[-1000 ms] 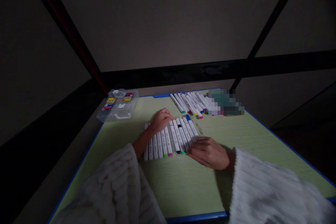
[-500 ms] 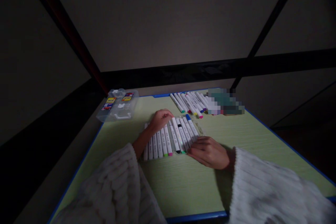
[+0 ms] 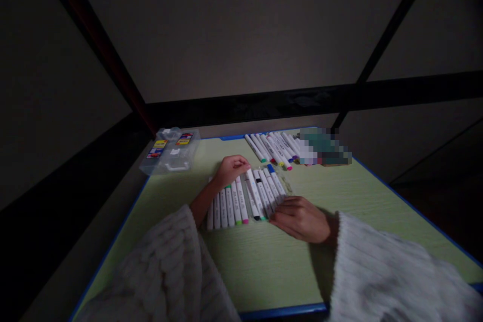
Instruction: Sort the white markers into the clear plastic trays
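Several white markers (image 3: 241,204) lie side by side in a row on what looks like a clear plastic sleeve (image 3: 287,181). My left hand (image 3: 232,170) reaches over the row with thumb and fingers pinched on the upper end of a white marker with a black tip (image 3: 254,193). That marker is slightly raised at its top and lies a little aslant among its neighbours. At the row's right end my right hand (image 3: 301,219) rests with fingers curled together over the lower ends of the markers, beside one with a blue cap (image 3: 270,168). What its fingertips grip is hidden.
Further back, several loose markers (image 3: 277,148) lie in a pile next to a blurred-out green item (image 3: 324,146). A clear plastic case (image 3: 175,158) with coloured labels stands at the back left. The pale green table (image 3: 271,271) has a blue edge; a wall rises behind.
My left hand has lifted slightly, and the upper end of the black-tipped marker has come up with it. My right hand has stayed in place.
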Demonstrator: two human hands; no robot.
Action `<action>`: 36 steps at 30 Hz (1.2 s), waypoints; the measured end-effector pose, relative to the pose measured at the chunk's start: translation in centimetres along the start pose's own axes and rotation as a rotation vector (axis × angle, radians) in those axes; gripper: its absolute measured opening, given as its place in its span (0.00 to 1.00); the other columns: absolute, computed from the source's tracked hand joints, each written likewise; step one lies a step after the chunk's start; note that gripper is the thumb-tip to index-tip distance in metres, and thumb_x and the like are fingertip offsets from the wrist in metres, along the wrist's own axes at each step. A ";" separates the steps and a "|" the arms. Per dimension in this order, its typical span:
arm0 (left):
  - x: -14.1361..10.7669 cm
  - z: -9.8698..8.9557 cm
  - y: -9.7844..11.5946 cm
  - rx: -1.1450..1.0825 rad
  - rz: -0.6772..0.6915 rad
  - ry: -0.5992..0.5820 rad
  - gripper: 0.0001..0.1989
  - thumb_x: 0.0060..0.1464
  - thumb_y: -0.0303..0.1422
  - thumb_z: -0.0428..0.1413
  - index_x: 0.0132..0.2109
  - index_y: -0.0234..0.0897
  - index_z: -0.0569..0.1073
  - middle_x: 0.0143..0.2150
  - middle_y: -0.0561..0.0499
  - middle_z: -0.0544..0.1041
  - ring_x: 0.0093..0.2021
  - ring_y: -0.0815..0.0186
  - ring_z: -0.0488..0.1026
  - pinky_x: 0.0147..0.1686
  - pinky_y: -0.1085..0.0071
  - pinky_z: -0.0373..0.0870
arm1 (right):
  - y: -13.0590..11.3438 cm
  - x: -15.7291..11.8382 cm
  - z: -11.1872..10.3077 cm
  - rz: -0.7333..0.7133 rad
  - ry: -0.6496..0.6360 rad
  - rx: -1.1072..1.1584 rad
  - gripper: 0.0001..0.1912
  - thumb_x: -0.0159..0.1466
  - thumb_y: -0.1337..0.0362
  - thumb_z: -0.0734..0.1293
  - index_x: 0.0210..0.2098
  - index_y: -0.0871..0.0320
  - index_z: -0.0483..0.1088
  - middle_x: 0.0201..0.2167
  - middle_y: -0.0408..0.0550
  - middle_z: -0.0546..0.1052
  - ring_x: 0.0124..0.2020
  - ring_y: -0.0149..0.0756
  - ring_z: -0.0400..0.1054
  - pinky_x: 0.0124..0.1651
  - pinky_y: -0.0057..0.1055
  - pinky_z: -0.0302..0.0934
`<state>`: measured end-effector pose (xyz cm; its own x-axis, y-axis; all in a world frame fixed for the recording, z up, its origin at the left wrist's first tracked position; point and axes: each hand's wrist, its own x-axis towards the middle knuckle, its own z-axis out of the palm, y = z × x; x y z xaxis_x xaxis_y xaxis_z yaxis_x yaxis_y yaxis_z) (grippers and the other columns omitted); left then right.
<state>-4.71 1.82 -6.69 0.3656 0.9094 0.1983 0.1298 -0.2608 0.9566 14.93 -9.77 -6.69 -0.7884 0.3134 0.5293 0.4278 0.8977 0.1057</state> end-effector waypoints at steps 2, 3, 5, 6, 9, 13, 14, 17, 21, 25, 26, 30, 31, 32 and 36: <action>0.1 -0.1 0.0 -0.036 -0.017 0.018 0.07 0.38 0.32 0.59 0.25 0.32 0.69 0.22 0.54 0.72 0.24 0.72 0.68 0.28 0.76 0.63 | 0.0 0.0 0.0 0.002 -0.006 0.000 0.18 0.66 0.68 0.52 0.21 0.59 0.63 0.16 0.42 0.66 0.19 0.29 0.58 0.26 0.29 0.51; 0.1 -0.1 0.0 -0.053 -0.026 0.033 0.07 0.38 0.32 0.59 0.25 0.32 0.70 0.22 0.54 0.72 0.24 0.73 0.68 0.28 0.76 0.63 | 0.0 0.0 0.0 0.003 -0.007 -0.002 0.18 0.66 0.68 0.52 0.21 0.59 0.63 0.16 0.42 0.66 0.19 0.29 0.59 0.26 0.29 0.51; 0.1 -0.2 0.1 -0.081 -0.039 0.071 0.08 0.37 0.32 0.59 0.25 0.32 0.70 0.22 0.54 0.72 0.24 0.73 0.67 0.27 0.77 0.62 | 0.0 0.0 -0.1 0.002 -0.004 -0.009 0.18 0.66 0.68 0.53 0.21 0.59 0.63 0.16 0.42 0.66 0.19 0.28 0.59 0.26 0.29 0.51; 0.1 -0.3 0.1 -0.091 -0.042 0.092 0.08 0.38 0.32 0.59 0.25 0.32 0.69 0.22 0.54 0.72 0.23 0.73 0.67 0.27 0.77 0.62 | 0.0 0.0 -0.1 0.000 -0.001 -0.013 0.19 0.66 0.68 0.53 0.21 0.59 0.63 0.16 0.42 0.66 0.19 0.28 0.59 0.26 0.29 0.51; 0.2 -0.3 0.2 -0.098 -0.043 0.139 0.07 0.39 0.32 0.58 0.25 0.32 0.69 0.22 0.55 0.72 0.23 0.74 0.67 0.27 0.77 0.62 | 0.0 0.1 -0.2 -0.005 0.008 -0.026 0.20 0.66 0.67 0.52 0.20 0.59 0.63 0.16 0.41 0.66 0.19 0.28 0.58 0.26 0.28 0.50; 0.3 -0.3 0.0 -0.044 -0.052 0.146 0.05 0.41 0.30 0.55 0.24 0.32 0.68 0.20 0.55 0.70 0.23 0.74 0.66 0.26 0.77 0.61 | 0.0 0.1 -0.2 0.002 0.002 -0.027 0.20 0.66 0.67 0.52 0.20 0.59 0.63 0.16 0.42 0.66 0.19 0.28 0.59 0.25 0.29 0.51; 0.4 -0.2 -0.1 -0.016 -0.049 0.146 0.04 0.42 0.29 0.54 0.23 0.32 0.68 0.20 0.56 0.69 0.23 0.74 0.65 0.26 0.77 0.60 | 0.0 0.1 -0.2 0.004 -0.003 -0.023 0.20 0.66 0.67 0.52 0.20 0.59 0.63 0.16 0.42 0.66 0.19 0.28 0.59 0.25 0.29 0.51; 0.4 0.0 -0.4 0.089 -0.027 0.145 0.05 0.44 0.27 0.51 0.24 0.32 0.67 0.20 0.56 0.67 0.23 0.73 0.63 0.26 0.77 0.59 | 0.0 0.1 -0.2 0.000 -0.009 -0.019 0.20 0.66 0.67 0.52 0.20 0.59 0.63 0.16 0.42 0.66 0.19 0.28 0.59 0.25 0.29 0.51; 0.1 0.1 -0.5 0.278 0.005 0.149 0.07 0.47 0.25 0.48 0.24 0.33 0.67 0.19 0.57 0.63 0.23 0.73 0.61 0.25 0.77 0.56 | 0.0 0.2 -0.2 -0.002 -0.001 -0.021 0.19 0.66 0.68 0.52 0.20 0.59 0.63 0.16 0.42 0.66 0.19 0.28 0.59 0.25 0.28 0.51; -0.2 0.1 -0.2 0.472 0.021 0.147 0.09 0.48 0.24 0.45 0.24 0.34 0.66 0.20 0.56 0.64 0.25 0.72 0.62 0.26 0.76 0.57 | 0.0 0.3 -0.3 -0.008 -0.009 -0.021 0.20 0.66 0.68 0.52 0.21 0.59 0.64 0.16 0.42 0.66 0.19 0.28 0.58 0.25 0.28 0.52; -0.3 0.1 -0.1 0.519 0.021 0.148 0.09 0.48 0.23 0.45 0.23 0.34 0.66 0.20 0.56 0.65 0.25 0.72 0.62 0.27 0.76 0.57 | 0.0 0.3 -0.3 -0.007 -0.007 -0.023 0.20 0.66 0.68 0.52 0.21 0.59 0.64 0.16 0.42 0.66 0.19 0.28 0.58 0.25 0.29 0.52; -0.4 0.2 0.1 0.698 0.038 0.149 0.10 0.48 0.24 0.45 0.22 0.35 0.65 0.21 0.55 0.67 0.27 0.70 0.64 0.30 0.74 0.58 | -0.1 0.3 -0.4 -0.010 0.003 -0.023 0.20 0.66 0.69 0.52 0.21 0.59 0.64 0.15 0.42 0.66 0.19 0.29 0.58 0.25 0.29 0.51; -0.4 0.2 0.1 0.733 0.041 0.148 0.10 0.48 0.24 0.45 0.22 0.35 0.65 0.21 0.54 0.67 0.27 0.69 0.64 0.31 0.74 0.58 | -0.1 0.3 -0.4 -0.011 0.000 -0.021 0.20 0.66 0.69 0.51 0.20 0.59 0.64 0.15 0.42 0.65 0.19 0.29 0.58 0.25 0.29 0.51; -0.4 0.2 0.1 0.762 0.040 0.149 0.10 0.48 0.23 0.45 0.22 0.35 0.65 0.21 0.54 0.68 0.28 0.69 0.65 0.31 0.74 0.59 | -0.1 0.4 -0.4 -0.012 -0.005 -0.019 0.20 0.66 0.69 0.51 0.20 0.59 0.64 0.15 0.42 0.65 0.19 0.29 0.58 0.25 0.29 0.51; -0.4 0.2 0.0 0.812 0.038 0.167 0.10 0.48 0.24 0.45 0.22 0.35 0.66 0.22 0.53 0.68 0.28 0.69 0.65 0.31 0.73 0.58 | -0.1 0.3 -0.3 -0.006 -0.009 -0.014 0.19 0.66 0.68 0.52 0.21 0.59 0.63 0.16 0.42 0.66 0.19 0.29 0.58 0.25 0.29 0.51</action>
<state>-4.67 1.36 -6.81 0.2498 0.9147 0.3176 0.7685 -0.3869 0.5096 14.78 -9.82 -6.23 -0.7946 0.3112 0.5213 0.4296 0.8949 0.1207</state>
